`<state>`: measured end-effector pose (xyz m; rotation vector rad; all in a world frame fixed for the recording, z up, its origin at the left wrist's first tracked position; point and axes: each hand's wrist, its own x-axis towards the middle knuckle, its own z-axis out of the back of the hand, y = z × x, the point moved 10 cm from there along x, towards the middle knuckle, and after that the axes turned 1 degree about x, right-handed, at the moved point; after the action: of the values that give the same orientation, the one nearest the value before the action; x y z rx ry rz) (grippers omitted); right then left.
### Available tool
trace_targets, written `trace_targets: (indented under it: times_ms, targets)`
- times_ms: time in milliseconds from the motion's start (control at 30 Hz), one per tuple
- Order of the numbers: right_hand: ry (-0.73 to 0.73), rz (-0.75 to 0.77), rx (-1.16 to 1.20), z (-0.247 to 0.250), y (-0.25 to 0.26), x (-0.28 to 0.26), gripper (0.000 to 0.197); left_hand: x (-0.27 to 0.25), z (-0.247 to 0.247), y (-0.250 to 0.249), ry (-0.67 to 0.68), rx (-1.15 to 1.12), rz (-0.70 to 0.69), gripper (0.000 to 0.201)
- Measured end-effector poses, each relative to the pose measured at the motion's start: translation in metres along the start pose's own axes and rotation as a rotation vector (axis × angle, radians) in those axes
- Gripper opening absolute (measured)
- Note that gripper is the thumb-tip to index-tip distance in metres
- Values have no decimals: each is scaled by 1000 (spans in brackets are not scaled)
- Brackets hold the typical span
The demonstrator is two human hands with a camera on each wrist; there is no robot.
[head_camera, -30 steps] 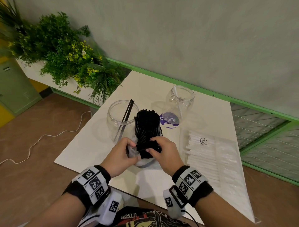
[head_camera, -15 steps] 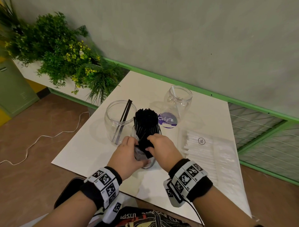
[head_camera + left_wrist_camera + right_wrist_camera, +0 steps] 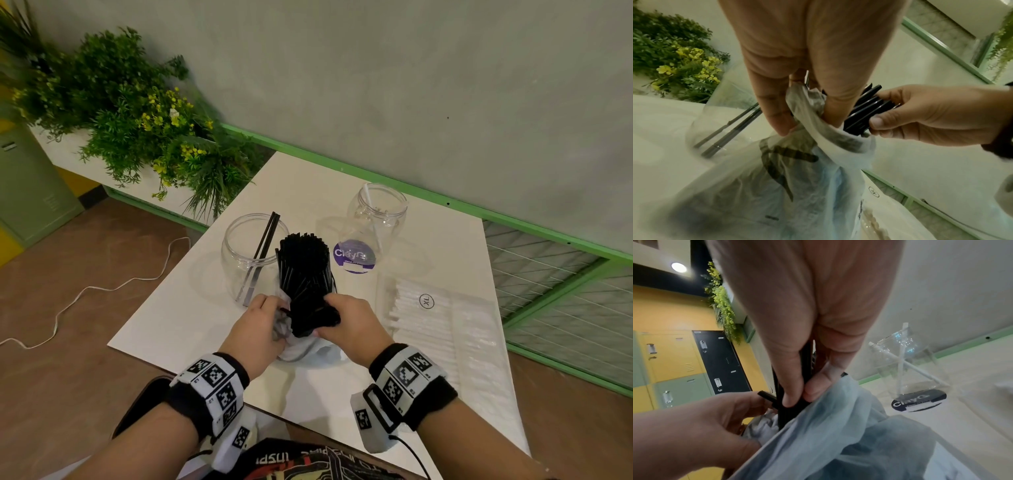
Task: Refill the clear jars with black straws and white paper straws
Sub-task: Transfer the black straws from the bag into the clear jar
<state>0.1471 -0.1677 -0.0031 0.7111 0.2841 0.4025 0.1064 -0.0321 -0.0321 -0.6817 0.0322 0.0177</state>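
A thick bundle of black straws (image 3: 304,270) stands upright at the table's middle, its lower end in a thin plastic bag (image 3: 301,349). My right hand (image 3: 346,325) grips the bundle (image 3: 865,112) low down, thumb and fingers round it (image 3: 795,386). My left hand (image 3: 260,325) pinches the bag's gathered rim (image 3: 813,113) beside the bundle. A clear jar (image 3: 251,253) with two black straws stands just left of the bundle. A second clear jar (image 3: 376,219) with white paper straws (image 3: 906,365) stands behind on the right.
A flat clear pack of white paper straws (image 3: 442,325) lies on the table's right side. A purple round lid (image 3: 354,257) lies by the far jar. Green plants (image 3: 130,113) and a white cable (image 3: 85,291) are off the table's left edge.
Both hands have slid the bag further down the bundle, and more of the black straws now stand bare above it. The jars have not moved.
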Motion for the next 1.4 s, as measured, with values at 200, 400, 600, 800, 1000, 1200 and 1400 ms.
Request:
trace_targets:
  times_ms: [200, 400, 600, 800, 1000, 1200, 1400]
  targets:
    - [-60, 49, 199, 3, 20, 2, 34, -3, 6, -8, -29, -175, 2, 59]
    - [36, 132, 294, -9, 47, 4, 46, -2, 11, 2, -106, -228, 96, 56]
    - [-202, 184, 268, 8, 27, -7, 24, -1, 23, 5, -201, -220, 68, 27]
    - [-73, 146, -127, -24, 8, -1, 27, -3, 20, 4, -204, -276, 65, 22]
    - [-57, 150, -303, -38, 15, 4, 16, -4, 15, -4, -159, -273, 25, 26]
    - [-259, 200, -140, -15, 15, -8, 18, -6, 23, 0, -191, -261, 2, 23]
    - [-670, 171, -69, 39, -11, -23, 34, -10, 22, -1, -184, -261, -14, 21]
